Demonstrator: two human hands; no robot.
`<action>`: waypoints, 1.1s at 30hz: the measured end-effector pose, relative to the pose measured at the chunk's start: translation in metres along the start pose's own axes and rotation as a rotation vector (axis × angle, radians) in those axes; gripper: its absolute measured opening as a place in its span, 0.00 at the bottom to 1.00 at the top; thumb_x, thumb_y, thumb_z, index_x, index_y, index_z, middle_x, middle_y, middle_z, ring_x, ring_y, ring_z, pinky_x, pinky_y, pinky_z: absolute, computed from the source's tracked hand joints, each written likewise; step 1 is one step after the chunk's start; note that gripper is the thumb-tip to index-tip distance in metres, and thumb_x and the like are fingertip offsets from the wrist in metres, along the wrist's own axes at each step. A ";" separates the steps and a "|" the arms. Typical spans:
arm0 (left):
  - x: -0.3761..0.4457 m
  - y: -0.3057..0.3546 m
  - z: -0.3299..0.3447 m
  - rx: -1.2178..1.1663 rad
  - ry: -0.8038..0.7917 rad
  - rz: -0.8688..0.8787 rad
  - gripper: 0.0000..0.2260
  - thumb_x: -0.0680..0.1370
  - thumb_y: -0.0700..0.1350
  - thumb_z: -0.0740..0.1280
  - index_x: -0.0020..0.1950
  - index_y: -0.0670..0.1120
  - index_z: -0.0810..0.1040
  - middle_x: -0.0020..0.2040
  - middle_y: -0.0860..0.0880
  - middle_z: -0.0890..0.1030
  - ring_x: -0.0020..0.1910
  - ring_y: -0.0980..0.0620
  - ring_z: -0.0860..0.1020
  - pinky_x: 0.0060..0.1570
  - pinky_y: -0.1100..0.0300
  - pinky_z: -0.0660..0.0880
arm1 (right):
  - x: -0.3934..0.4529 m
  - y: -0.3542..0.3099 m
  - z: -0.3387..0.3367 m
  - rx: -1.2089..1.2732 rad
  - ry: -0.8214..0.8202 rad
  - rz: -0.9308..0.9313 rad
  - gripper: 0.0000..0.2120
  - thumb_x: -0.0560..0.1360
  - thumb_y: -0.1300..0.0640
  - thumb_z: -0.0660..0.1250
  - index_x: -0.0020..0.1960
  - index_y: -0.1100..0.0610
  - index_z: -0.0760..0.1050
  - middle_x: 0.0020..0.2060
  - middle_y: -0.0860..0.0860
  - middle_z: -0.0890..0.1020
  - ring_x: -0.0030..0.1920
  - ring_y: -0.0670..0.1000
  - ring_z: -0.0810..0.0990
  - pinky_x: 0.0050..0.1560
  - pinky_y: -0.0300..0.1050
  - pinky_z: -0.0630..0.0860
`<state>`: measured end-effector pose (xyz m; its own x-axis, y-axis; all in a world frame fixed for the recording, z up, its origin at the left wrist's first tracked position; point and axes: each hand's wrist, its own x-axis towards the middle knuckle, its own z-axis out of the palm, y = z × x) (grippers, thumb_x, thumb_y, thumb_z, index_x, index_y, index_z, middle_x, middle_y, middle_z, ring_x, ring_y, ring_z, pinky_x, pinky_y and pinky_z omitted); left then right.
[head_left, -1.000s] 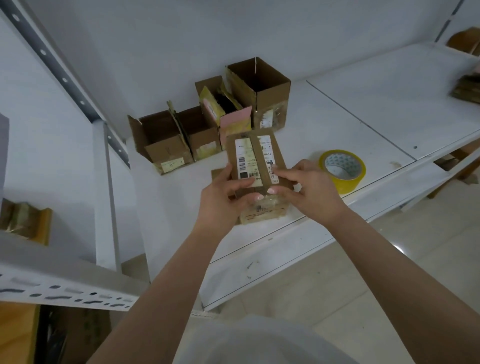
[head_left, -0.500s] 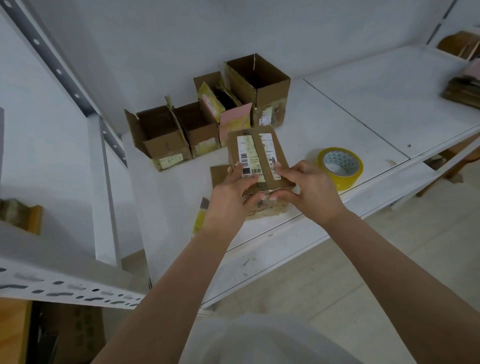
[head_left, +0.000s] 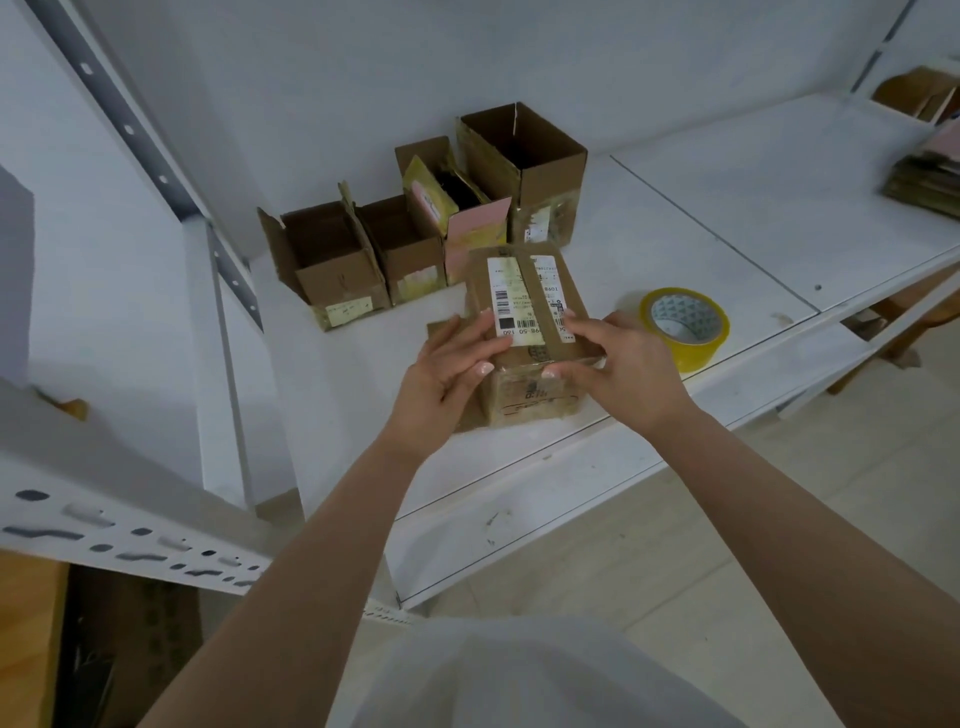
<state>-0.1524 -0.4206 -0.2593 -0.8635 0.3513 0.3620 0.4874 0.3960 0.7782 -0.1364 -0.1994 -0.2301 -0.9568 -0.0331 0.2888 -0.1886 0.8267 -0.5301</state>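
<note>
We grip the cardboard box (head_left: 522, 353) at its near edge, left hand (head_left: 447, 374) and right hand (head_left: 626, 364) curled over its top, thumbs on its front. It sits on the white shelf (head_left: 675, 234), beside the yellow tape roll (head_left: 683, 325). Its white barcode label (head_left: 501, 296) reads "1098", and a brown tape strip (head_left: 534, 291) crosses it.

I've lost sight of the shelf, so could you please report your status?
Left hand and right hand hold the labelled box, flaps closed. Tape roll lies beside it, untouched. Nothing in the way.
</note>
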 end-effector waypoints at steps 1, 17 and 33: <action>0.002 0.001 0.005 -0.007 0.027 -0.003 0.14 0.82 0.41 0.61 0.67 0.46 0.75 0.72 0.48 0.70 0.77 0.54 0.59 0.76 0.44 0.55 | 0.001 0.000 -0.002 0.038 0.005 0.016 0.31 0.68 0.45 0.76 0.67 0.55 0.75 0.48 0.58 0.79 0.46 0.56 0.80 0.48 0.46 0.76; 0.034 0.055 0.010 -0.026 0.188 0.111 0.18 0.83 0.49 0.54 0.57 0.35 0.74 0.57 0.39 0.74 0.57 0.55 0.69 0.59 0.68 0.65 | 0.017 -0.033 -0.045 0.230 -0.014 0.149 0.23 0.71 0.42 0.72 0.59 0.55 0.81 0.49 0.51 0.85 0.50 0.49 0.82 0.54 0.52 0.79; 0.037 0.062 0.011 -0.142 0.355 -0.154 0.02 0.81 0.52 0.62 0.51 0.59 0.71 0.58 0.49 0.76 0.58 0.53 0.75 0.60 0.51 0.73 | 0.010 -0.030 -0.043 0.257 0.134 0.225 0.18 0.73 0.43 0.71 0.54 0.56 0.77 0.37 0.43 0.79 0.41 0.46 0.80 0.47 0.45 0.78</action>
<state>-0.1527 -0.3733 -0.2031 -0.9284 -0.0276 0.3707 0.3472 0.2914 0.8914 -0.1310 -0.2010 -0.1770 -0.9465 0.2212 0.2348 -0.0424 0.6363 -0.7703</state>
